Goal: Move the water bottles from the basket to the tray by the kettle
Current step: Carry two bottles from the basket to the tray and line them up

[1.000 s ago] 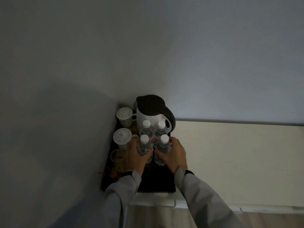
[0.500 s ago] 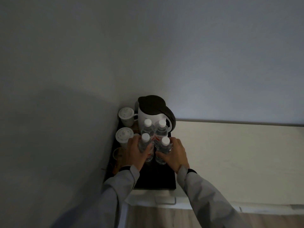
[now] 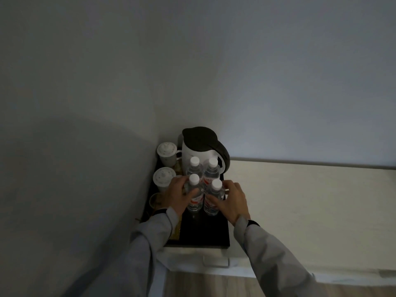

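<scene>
A black tray point(image 3: 205, 234) sits in the corner of a pale counter, with a white kettle point(image 3: 199, 146) with a dark lid at its back. Two clear water bottles with white caps point(image 3: 194, 168) point(image 3: 211, 170) stand upright just in front of the kettle. Two more stand in front of them. My left hand point(image 3: 177, 196) is wrapped around the front left bottle point(image 3: 195, 202). My right hand point(image 3: 233, 202) curls around the front right bottle point(image 3: 212, 205), thumb on its front. The basket is out of view.
Two white lidded cups point(image 3: 167, 153) point(image 3: 164, 177) and a small glass point(image 3: 155, 200) line the tray's left side against the wall. The pale counter point(image 3: 300, 200) stretches off to the right. Walls close in behind and on the left.
Both hands stay around the two front bottles, which have shifted slightly back toward the rear pair. My right fingers have loosened a little.
</scene>
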A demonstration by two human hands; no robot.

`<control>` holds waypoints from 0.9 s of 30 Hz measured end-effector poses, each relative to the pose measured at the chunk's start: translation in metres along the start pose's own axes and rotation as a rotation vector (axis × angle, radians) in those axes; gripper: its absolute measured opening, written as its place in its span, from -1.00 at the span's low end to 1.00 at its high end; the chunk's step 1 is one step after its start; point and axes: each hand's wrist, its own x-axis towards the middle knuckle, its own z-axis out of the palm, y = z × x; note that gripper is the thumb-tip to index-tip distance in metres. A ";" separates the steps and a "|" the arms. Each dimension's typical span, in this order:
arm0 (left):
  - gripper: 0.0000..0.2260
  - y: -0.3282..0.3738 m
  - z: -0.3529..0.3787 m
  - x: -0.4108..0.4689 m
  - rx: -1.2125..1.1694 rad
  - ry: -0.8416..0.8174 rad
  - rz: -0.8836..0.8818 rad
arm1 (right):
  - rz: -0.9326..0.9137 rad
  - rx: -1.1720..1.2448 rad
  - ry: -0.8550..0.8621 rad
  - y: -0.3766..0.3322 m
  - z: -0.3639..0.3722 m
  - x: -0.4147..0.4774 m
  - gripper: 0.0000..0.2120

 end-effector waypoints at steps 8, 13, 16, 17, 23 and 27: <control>-0.60 0.007 0.004 -0.002 0.012 0.068 -0.052 | 0.064 -0.040 0.012 -0.006 0.002 0.002 -0.46; -0.58 0.006 0.000 0.002 0.051 0.015 -0.027 | 0.033 -0.032 -0.043 -0.005 0.000 0.007 -0.45; -0.56 0.006 -0.003 0.003 0.061 -0.004 -0.023 | 0.015 -0.008 -0.091 -0.004 -0.003 0.011 -0.45; -0.56 0.006 -0.002 0.003 0.061 -0.002 -0.023 | 0.018 -0.008 -0.096 -0.003 -0.004 0.012 -0.46; -0.55 0.011 0.004 -0.003 0.056 0.059 -0.050 | 0.071 -0.043 -0.071 -0.007 -0.001 0.013 -0.43; -0.53 0.010 0.006 0.000 0.024 0.041 -0.033 | 0.030 -0.030 -0.068 -0.008 -0.002 0.015 -0.48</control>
